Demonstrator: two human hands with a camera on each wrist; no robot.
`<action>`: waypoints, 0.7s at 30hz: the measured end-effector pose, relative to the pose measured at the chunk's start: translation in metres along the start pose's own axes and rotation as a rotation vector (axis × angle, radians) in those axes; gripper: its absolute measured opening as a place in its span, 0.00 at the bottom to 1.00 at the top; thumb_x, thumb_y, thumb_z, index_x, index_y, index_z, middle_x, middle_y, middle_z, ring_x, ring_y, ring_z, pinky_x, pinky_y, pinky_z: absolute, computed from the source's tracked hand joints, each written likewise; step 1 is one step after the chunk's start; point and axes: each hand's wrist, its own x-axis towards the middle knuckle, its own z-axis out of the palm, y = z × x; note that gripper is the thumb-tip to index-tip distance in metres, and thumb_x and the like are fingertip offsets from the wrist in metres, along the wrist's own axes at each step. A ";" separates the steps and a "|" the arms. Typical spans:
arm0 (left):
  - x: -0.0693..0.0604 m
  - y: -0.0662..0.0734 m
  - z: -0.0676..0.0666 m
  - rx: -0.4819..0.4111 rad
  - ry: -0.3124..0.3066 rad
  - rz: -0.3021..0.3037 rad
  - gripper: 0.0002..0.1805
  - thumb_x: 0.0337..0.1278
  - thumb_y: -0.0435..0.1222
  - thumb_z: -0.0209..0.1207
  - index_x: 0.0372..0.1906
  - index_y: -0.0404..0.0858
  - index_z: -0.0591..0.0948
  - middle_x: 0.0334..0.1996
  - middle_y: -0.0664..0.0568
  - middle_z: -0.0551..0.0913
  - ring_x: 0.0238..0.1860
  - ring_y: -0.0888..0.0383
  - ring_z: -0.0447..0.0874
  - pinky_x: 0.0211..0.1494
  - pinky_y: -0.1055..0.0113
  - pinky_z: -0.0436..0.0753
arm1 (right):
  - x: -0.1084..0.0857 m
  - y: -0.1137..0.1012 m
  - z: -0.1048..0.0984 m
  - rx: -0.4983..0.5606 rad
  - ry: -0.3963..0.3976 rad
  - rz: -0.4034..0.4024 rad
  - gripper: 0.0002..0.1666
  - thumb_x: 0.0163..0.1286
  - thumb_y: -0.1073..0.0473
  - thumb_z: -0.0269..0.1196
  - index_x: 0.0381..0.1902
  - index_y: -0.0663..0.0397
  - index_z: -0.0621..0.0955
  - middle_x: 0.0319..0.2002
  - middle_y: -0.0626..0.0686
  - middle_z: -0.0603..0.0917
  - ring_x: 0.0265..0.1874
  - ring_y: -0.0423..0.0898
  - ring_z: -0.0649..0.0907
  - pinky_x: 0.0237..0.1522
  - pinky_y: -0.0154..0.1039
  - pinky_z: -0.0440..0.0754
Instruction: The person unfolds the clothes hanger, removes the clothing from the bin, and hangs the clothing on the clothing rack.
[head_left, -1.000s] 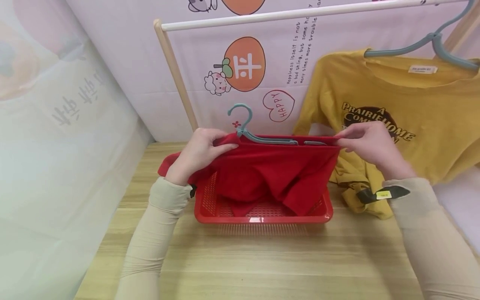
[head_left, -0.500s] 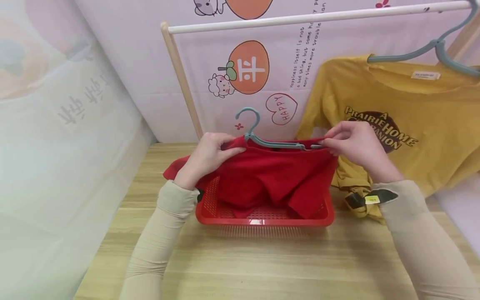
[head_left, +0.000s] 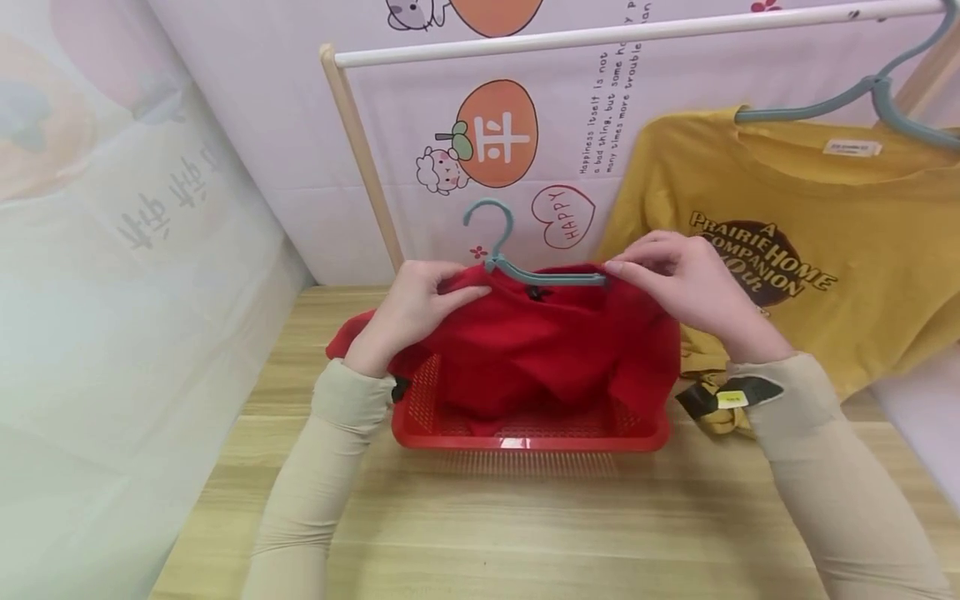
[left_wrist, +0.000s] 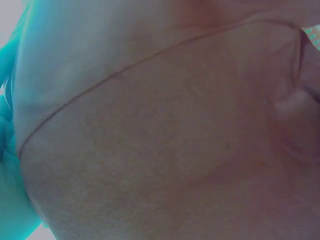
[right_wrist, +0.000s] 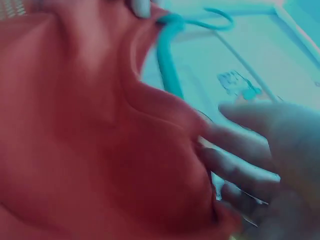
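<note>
In the head view, a red shirt (head_left: 525,346) is spread over a blue-grey hanger (head_left: 558,278), above and partly inside a red plastic basket (head_left: 517,444). The hanger's hook stands up from the shirt's neckline, and its right end goes under the cloth. My left hand (head_left: 416,312) pinches the shirt's left shoulder beside the hook. At the right shoulder, my right hand (head_left: 693,287) holds the neckline edge between thumb and fingers. The right wrist view shows the fingers (right_wrist: 240,145) at the edge of the red cloth. Close fabric (left_wrist: 150,130) fills most of the left wrist view.
A yellow printed shirt (head_left: 810,192) hangs at the right on another blue-grey hanger (head_left: 798,112). Behind the basket stands a rack with a white rod (head_left: 600,36) and a wooden post (head_left: 363,158). The wooden tabletop (head_left: 487,525) lies in front.
My right hand has moved left along the neckline, and red cloth now covers the hanger's right end. The neckline gapes wider. My left hand keeps its hold at the left shoulder.
</note>
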 end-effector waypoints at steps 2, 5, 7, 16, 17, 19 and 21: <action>0.000 -0.001 -0.004 0.001 0.022 -0.019 0.08 0.64 0.43 0.69 0.40 0.43 0.89 0.25 0.59 0.84 0.25 0.60 0.78 0.33 0.65 0.78 | -0.001 0.003 -0.007 -0.023 -0.030 -0.026 0.12 0.66 0.49 0.74 0.45 0.44 0.91 0.43 0.47 0.88 0.40 0.41 0.79 0.41 0.32 0.71; 0.000 -0.002 -0.007 0.009 0.039 -0.024 0.09 0.65 0.44 0.68 0.33 0.43 0.87 0.20 0.57 0.79 0.22 0.59 0.75 0.30 0.65 0.75 | -0.005 0.007 -0.013 -0.043 -0.079 -0.017 0.14 0.64 0.49 0.75 0.47 0.42 0.91 0.42 0.46 0.89 0.37 0.42 0.80 0.39 0.31 0.71; 0.001 -0.001 -0.006 0.009 0.037 -0.012 0.10 0.65 0.44 0.68 0.31 0.43 0.86 0.18 0.57 0.78 0.21 0.59 0.74 0.29 0.65 0.74 | -0.006 0.007 -0.014 -0.038 -0.095 -0.008 0.12 0.64 0.49 0.75 0.45 0.42 0.92 0.39 0.46 0.90 0.33 0.41 0.82 0.35 0.29 0.73; 0.001 0.005 -0.004 -0.024 0.055 0.023 0.11 0.65 0.43 0.68 0.28 0.43 0.85 0.17 0.56 0.75 0.20 0.59 0.71 0.27 0.66 0.72 | -0.008 0.001 -0.008 0.058 -0.090 -0.077 0.06 0.66 0.61 0.73 0.41 0.50 0.91 0.36 0.49 0.90 0.31 0.39 0.88 0.35 0.26 0.81; 0.001 0.005 -0.004 -0.030 0.055 0.024 0.11 0.65 0.43 0.68 0.28 0.43 0.85 0.16 0.56 0.75 0.20 0.59 0.71 0.26 0.66 0.72 | -0.008 0.000 -0.008 0.066 -0.072 -0.074 0.06 0.66 0.61 0.73 0.41 0.50 0.91 0.36 0.48 0.90 0.31 0.40 0.87 0.34 0.27 0.81; 0.001 0.006 -0.005 -0.032 0.051 0.025 0.11 0.65 0.43 0.68 0.28 0.43 0.85 0.16 0.56 0.75 0.20 0.59 0.71 0.26 0.66 0.72 | -0.010 0.000 -0.008 0.076 -0.023 -0.073 0.06 0.66 0.60 0.73 0.41 0.50 0.91 0.35 0.48 0.90 0.30 0.40 0.86 0.34 0.27 0.81; 0.002 0.007 -0.003 -0.037 0.044 0.028 0.10 0.65 0.42 0.69 0.29 0.43 0.86 0.17 0.58 0.77 0.20 0.60 0.71 0.27 0.66 0.72 | -0.011 -0.002 -0.007 0.069 0.038 -0.070 0.05 0.66 0.59 0.73 0.40 0.50 0.91 0.34 0.48 0.89 0.29 0.40 0.85 0.33 0.27 0.79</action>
